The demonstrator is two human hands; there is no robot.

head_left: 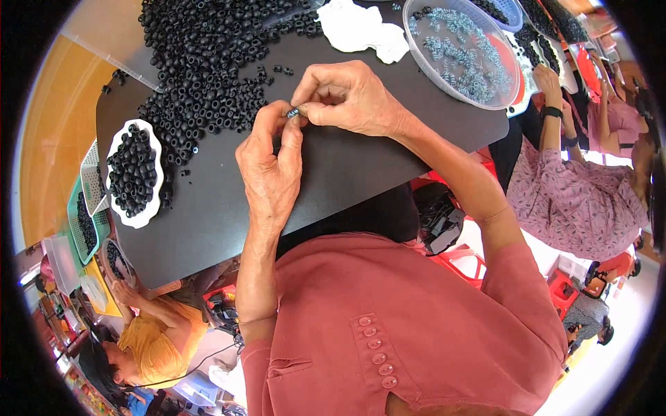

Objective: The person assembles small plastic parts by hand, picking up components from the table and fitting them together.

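Between the fingertips of both hands, over the middle of the dark tabletop (347, 173), sits a small piece (293, 111) that looks like a black ring paired with a bit of pale metal. The left hand (270, 170) reaches up from below and pinches it with thumb and forefinger, while the right hand (350, 97) comes in from the right with its fingers curled and its tips closed on the same piece, so the two hands meet on it. Just beyond the left hand spreads a loose heap of black rings (208, 62), and well out to the left of it stands a white scalloped dish (114, 149) filled with more of them. Beyond the right hand lies a crumpled white cloth (361, 28), and further right a clear round bowl (416, 52) holds small grey metal springs (458, 55). To do this step well, I judge the ring should be held steady by one hand while the other seats the metal part squarely, with a light grip so the tiny piece does not spring away into the heap. The piece itself is mostly covered by fingertips and too small to tell how the two parts join, or whether they are already fully seated. Green and white baskets (87, 208) far to the left are cut by the rim, and other people at the sides are only partly in view.
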